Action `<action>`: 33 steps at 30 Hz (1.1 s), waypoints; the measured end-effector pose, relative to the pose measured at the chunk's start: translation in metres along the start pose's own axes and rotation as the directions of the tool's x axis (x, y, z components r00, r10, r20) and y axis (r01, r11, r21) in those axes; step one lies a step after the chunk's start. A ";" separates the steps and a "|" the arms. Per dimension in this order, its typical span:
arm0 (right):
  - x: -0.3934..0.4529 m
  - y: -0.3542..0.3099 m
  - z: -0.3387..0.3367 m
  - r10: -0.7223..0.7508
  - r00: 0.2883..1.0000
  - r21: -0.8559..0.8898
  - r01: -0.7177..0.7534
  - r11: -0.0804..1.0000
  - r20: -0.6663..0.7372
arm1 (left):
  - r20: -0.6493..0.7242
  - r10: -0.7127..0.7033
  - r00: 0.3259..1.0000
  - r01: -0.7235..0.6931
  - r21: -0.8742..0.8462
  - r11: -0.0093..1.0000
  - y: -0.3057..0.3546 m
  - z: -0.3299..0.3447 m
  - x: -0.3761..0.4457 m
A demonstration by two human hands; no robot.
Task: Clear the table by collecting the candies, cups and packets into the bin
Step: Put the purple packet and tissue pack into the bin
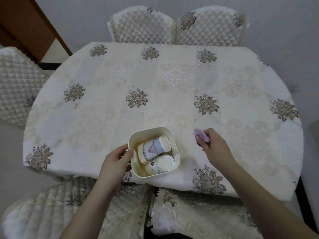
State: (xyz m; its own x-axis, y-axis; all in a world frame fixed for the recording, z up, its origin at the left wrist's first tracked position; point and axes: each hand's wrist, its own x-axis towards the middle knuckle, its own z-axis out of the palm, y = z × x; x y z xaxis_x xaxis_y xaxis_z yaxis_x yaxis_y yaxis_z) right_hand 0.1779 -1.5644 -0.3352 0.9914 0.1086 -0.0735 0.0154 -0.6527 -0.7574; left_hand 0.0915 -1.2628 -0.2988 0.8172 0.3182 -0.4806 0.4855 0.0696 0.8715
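At the near edge of the table [155, 80], a cream bin [174, 153] stands on the floral cloth. Inside it lie two paper cups: one with a purple band [154, 149], resting on its side, and a second, crumpled one [159, 164] beside it toward the near wall. The left hand [116, 161] grips the bin's left wall, fingers curled round the rim. The right hand [214, 147] is just right of the bin and apart from it, fingers closed round pink packets [201, 135], whose ends stick out past the knuckles; how many it holds cannot be told. No candies are visible loose on the cloth, and whether any lie under the cups in the bin cannot be told.

Assessment: the task appears nearly complete. The cups are collected; the rest of the cloth shows nothing left to gather. What remains, on this evidence, is to drop the held packets into the bin.
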 end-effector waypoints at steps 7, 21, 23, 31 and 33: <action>-0.049 -0.078 -0.025 -0.127 0.992 0.070 0.127 0.989 0.000 | 0.014 0.037 0.999 -0.038 0.048 0.998 -0.002 -0.004 -0.012; -0.098 -0.143 0.013 -0.346 0.882 -0.316 0.444 0.838 0.322 | 0.031 0.058 0.998 -0.059 0.024 0.998 -0.012 -0.024 -0.051; -0.101 -0.146 0.016 -0.370 0.854 -0.287 0.482 0.828 0.366 | 0.034 0.070 0.997 -0.070 0.016 0.997 -0.014 -0.028 -0.056; -0.110 -0.147 0.007 -0.441 0.857 -0.257 0.504 0.825 0.268 | 0.059 0.074 0.996 -0.074 -0.009 0.997 -0.023 -0.050 -0.069; -0.112 -0.142 0.002 -0.418 0.882 -0.302 0.469 0.830 0.219 | 0.056 0.071 0.996 -0.070 -0.020 0.997 -0.026 -0.055 -0.070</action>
State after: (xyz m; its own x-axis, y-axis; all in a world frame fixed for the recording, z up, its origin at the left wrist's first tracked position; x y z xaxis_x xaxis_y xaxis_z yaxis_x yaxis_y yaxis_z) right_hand 0.0646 -1.4821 -0.2211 0.8390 0.5331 0.1094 0.5167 -0.7172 -0.4677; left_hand 0.0048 -1.2344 -0.2823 0.8658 0.2686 -0.4222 0.4208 0.0658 0.9048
